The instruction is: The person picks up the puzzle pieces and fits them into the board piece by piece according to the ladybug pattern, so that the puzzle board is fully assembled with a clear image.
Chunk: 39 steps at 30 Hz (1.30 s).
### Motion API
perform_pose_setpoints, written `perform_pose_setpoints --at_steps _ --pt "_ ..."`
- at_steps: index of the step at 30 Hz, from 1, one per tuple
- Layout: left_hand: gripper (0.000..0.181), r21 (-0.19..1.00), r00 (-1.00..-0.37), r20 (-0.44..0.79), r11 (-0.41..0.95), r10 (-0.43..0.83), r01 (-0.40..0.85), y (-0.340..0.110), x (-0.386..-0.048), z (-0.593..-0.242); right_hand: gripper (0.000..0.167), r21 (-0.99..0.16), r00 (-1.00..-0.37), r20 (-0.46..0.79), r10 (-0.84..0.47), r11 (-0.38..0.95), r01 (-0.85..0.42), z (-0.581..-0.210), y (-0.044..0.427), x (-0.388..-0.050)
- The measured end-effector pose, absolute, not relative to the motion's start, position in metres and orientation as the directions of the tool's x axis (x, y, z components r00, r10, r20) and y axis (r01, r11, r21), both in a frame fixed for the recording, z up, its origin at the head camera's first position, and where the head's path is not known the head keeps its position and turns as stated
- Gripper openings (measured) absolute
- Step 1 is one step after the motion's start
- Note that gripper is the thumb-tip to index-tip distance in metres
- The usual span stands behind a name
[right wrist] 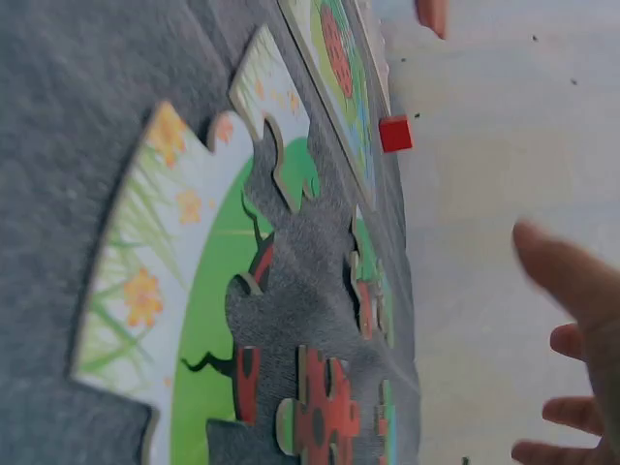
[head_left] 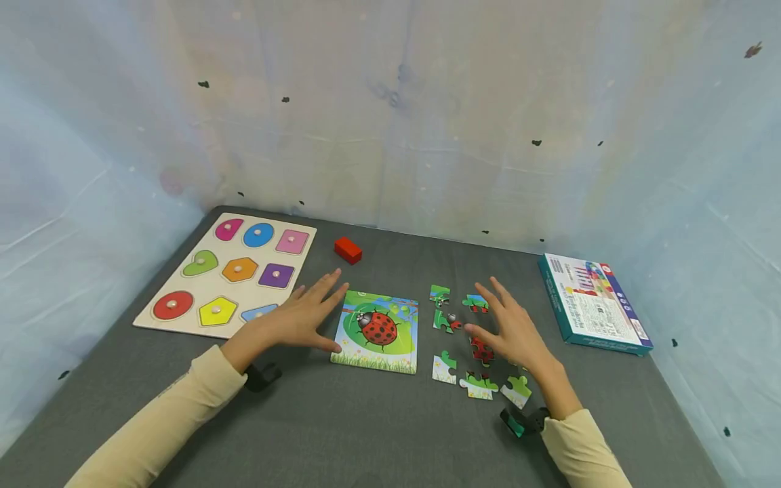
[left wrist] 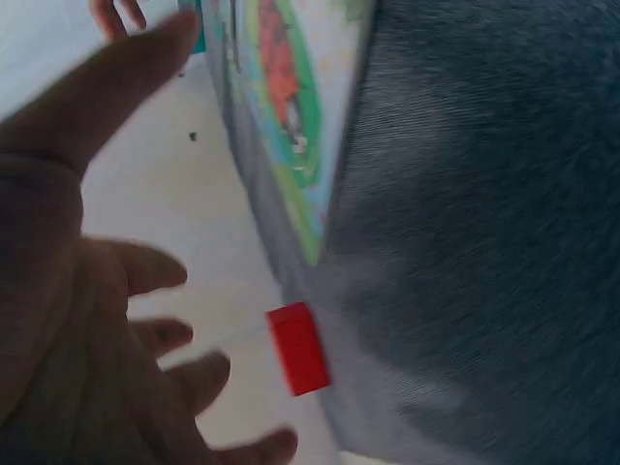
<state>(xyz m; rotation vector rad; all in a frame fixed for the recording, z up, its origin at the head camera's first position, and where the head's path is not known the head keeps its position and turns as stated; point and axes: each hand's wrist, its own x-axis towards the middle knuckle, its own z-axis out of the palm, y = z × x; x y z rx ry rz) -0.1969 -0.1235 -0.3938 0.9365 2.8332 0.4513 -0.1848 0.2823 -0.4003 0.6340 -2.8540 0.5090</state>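
Observation:
A square ladybug picture board (head_left: 377, 332) lies flat on the grey table. My left hand (head_left: 303, 317) is spread at its left edge, thumb near the board; whether it touches is unclear. To the right of the board lie several loose jigsaw pieces, among them a white-and-green piece (head_left: 444, 368) and a red piece (head_left: 482, 351). Over the pieces' right side hovers my right hand (head_left: 514, 333), fingers apart and holding nothing. In the left wrist view, the left hand (left wrist: 107, 339) has its fingers extended beside the board (left wrist: 291, 107). Flower-printed pieces (right wrist: 155, 262) show large in the right wrist view.
A wooden shape board (head_left: 256, 264) with knobbed coloured shapes lies at the back left. A red block (head_left: 348, 251) sits behind the ladybug board. At the right edge of the table is a teal-sided box (head_left: 594, 305). Pale sheeting hangs behind and at both sides.

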Motion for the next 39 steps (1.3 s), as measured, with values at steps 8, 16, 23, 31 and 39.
perform_pose_setpoints --at_steps 8,16,23,31,39 --pt "0.116 0.4 -0.768 -0.088 0.729 0.634 0.556 -0.12 -0.206 -0.413 0.067 -0.407 -0.842 0.328 -0.428 0.74 -0.534 -0.416 0.281 -0.202" --pt "0.118 0.464 -0.763 -0.089 0.705 0.64 0.537 -0.115 -0.212 -0.424 0.063 -0.436 -0.831 0.329 -0.449 0.708 -0.555 -0.43 0.274 -0.219" --pt "0.119 0.461 -0.74 -0.074 0.681 0.669 0.569 -0.112 -0.218 -0.43 0.059 -0.475 -0.863 0.235 -0.447 0.722 -0.503 -0.435 0.261 -0.228" --pt "0.117 0.459 -0.736 -0.091 0.684 0.671 0.567 -0.112 -0.221 -0.432 0.06 -0.499 -0.879 0.153 -0.452 0.732 -0.464 -0.436 0.251 -0.24" --pt "0.116 0.461 -0.739 -0.1 0.689 0.666 0.559 -0.112 -0.221 -0.432 0.059 -0.467 -0.879 0.16 -0.45 0.75 -0.469 -0.441 0.241 -0.251"
